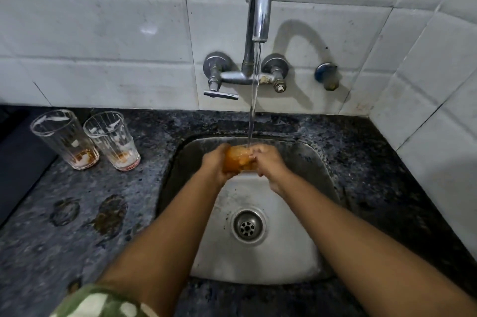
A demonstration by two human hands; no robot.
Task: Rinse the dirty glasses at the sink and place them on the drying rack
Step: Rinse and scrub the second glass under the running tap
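Glass (238,160) gripped between left hand (215,165) and right hand (269,161) over the sink (296,252), tap (259,4) stream (254,99) running into it, brownish liquid inside. Two dirty glasses (87,139) upright, side by side on the desk (77,213), left of sink.

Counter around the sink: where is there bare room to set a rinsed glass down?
Right of the sink, the counter is bare up to the tiled wall. On the left, bare stone lies between the two dirty glasses and the near edge, though wet patches mark it. The basin's centre is crowded: both hands hold a glass under the tap.
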